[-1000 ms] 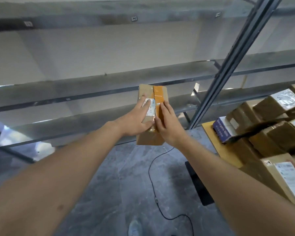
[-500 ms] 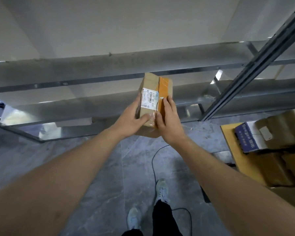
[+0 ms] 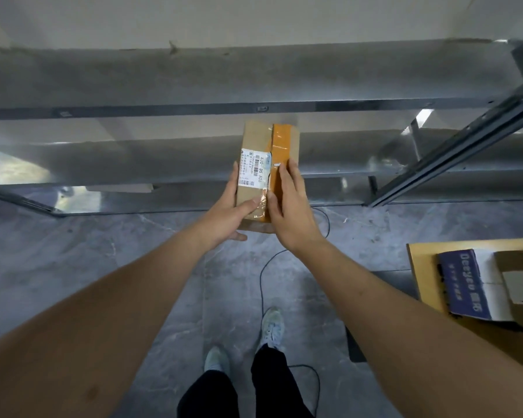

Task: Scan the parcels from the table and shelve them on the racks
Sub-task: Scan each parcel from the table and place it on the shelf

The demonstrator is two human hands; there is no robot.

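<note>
Cardboard parcel (image 3: 261, 152), oblong, orange-taped; left hand (image 3: 227, 214) and right hand (image 3: 290, 212) clasp it, fingers curled.

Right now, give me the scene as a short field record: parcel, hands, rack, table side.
parcel: brown cardboard parcel with orange tape and a white barcode label, held out in front of the rack
left hand: left hand grips the parcel's left edge, thumb on its top face
right hand: right hand holds the right side, fingers lying along the tape
rack: grey metal shelves, no parcel on the parts in view
placed: not yet, parcel is in the air
table: wooden table at right with a blue and white box
floor: black cable
</note>
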